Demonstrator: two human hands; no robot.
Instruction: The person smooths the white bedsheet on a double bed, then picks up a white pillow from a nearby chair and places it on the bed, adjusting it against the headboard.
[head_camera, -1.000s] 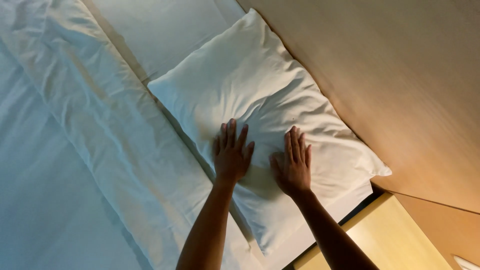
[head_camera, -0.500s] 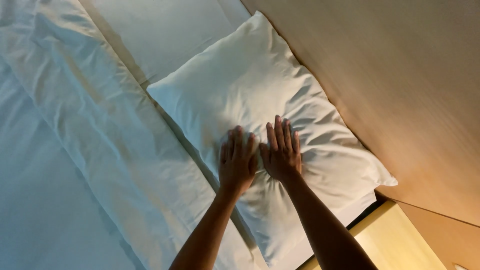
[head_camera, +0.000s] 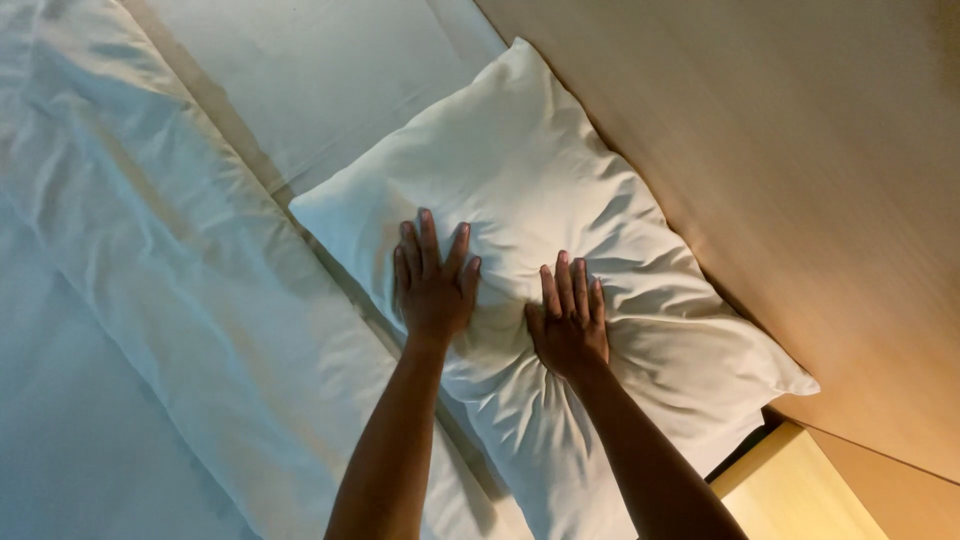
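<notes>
A white pillow (head_camera: 560, 190) lies slantwise on the bed against the wooden headboard. My left hand (head_camera: 432, 282) rests flat on its near-left part, fingers spread. My right hand (head_camera: 568, 322) presses flat on the pillow's middle, fingers close together, and the cloth creases around it. Neither hand holds anything.
A folded white duvet (head_camera: 170, 270) runs along the left of the pillow. The bare white sheet (head_camera: 300, 90) shows at the top. The wooden headboard (head_camera: 800, 180) fills the right side. A pale wooden bedside surface (head_camera: 790, 500) sits at the bottom right.
Both hands stayed flat on the pillow. They came close together half a second ago, then drew apart again, the left sliding up and left, the right staying near the middle.
</notes>
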